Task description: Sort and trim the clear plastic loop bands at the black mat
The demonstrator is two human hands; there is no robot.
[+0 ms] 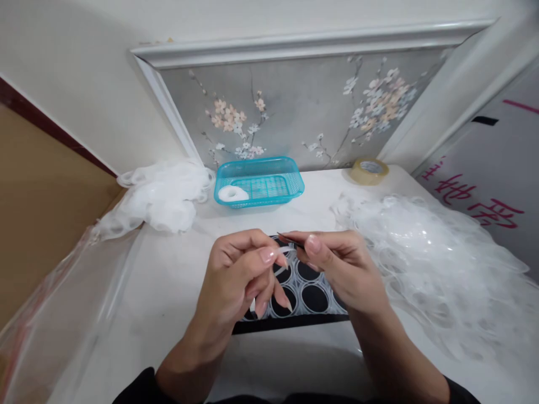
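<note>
The left hand (240, 275) pinches a translucent strip (287, 249) between thumb and forefinger, and the right hand (345, 269) grips a thin dark piece (290, 240) just beside the strip's end, so little gap remains between the fingertips. Both hands are above a black board (290, 324) bearing clear rings (301, 293); its front edge shows below the fingers. White tabletop (160, 314) stretches left of the board, up to a pale heap (164, 196). A larger translucent heap (438, 269) crowds the right forearm's side. Behind, a blue basket (269, 202) and tape roll (365, 176) stand near the table's back edge, with tabletop between them.
</note>
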